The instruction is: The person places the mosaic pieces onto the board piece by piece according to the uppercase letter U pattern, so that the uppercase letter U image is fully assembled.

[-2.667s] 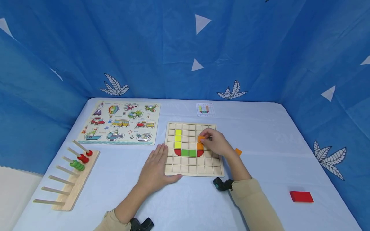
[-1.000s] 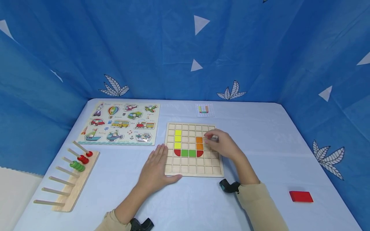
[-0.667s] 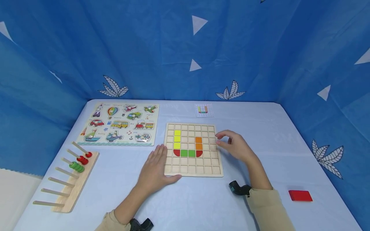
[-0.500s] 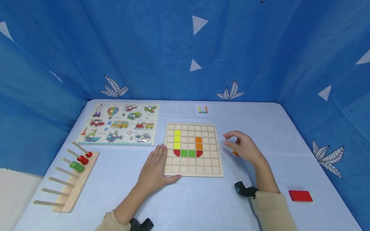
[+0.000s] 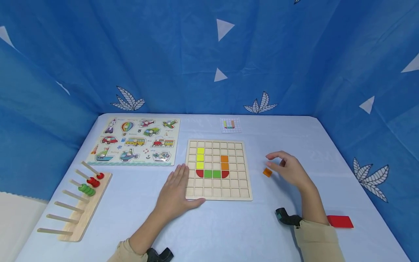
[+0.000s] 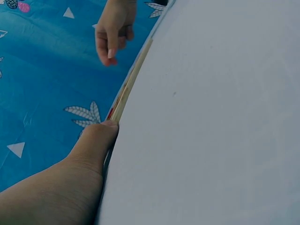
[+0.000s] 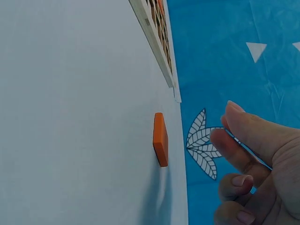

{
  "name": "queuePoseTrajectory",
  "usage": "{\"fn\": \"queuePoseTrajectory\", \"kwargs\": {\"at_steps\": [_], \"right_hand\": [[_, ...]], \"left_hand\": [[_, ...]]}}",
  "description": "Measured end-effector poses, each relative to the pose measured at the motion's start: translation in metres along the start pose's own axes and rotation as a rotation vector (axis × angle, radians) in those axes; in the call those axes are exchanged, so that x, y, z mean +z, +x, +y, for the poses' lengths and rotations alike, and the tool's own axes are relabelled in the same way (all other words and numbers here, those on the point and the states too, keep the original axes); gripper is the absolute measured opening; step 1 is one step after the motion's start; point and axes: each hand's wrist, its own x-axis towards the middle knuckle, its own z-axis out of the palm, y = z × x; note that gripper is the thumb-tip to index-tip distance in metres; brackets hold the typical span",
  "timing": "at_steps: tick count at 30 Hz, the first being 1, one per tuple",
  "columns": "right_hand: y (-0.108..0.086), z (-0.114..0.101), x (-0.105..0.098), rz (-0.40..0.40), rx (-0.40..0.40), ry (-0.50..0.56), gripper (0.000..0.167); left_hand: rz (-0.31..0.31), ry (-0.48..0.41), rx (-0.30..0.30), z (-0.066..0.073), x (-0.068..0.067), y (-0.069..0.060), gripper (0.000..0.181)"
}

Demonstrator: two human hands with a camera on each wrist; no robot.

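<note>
A wooden grid board [image 5: 212,191] lies mid-table with a U of tiles: three yellow tiles [image 5: 200,158], two green tiles [image 5: 212,174], two rounded red ones and two orange tiles [image 5: 224,162]. My left hand [image 5: 173,194] rests at the board's left edge, fingers straight, thumb by the front edge. To the right of the board a loose orange tile [image 5: 267,172] lies on the table; the right wrist view shows that tile [image 7: 160,140] too. Just above and right of it hovers my right hand [image 5: 289,171], holding nothing, thumb and forefinger apart in the head view.
Behind the board lies a small pattern card [image 5: 230,125] with a coloured U. A vehicle picture puzzle [image 5: 134,142] is at the back left, and a wooden peg rack [image 5: 85,211] with red and green beads stands in front of it. A red block [image 5: 342,221] sits beyond my right forearm.
My right hand has let go of an orange tile on the board and moved right, off the board. The loose orange tile has come into sight. The left hand stays put.
</note>
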Motion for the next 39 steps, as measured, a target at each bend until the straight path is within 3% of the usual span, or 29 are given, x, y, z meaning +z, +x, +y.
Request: {"fn": "queuePoseTrajectory", "kwargs": {"at_steps": [24, 39], "right_hand": [[-0.002, 0.013, 0.002, -0.065, 0.064, -0.006, 0.036], [-0.003, 0.017, 0.011, -0.08, 0.047, -0.005, 0.037]], "left_hand": [[0.003, -0.005, 0.002, 0.0, 0.001, 0.0, 0.124], [0.008, -0.002, 0.006, -0.002, 0.001, 0.0, 0.123]]}}
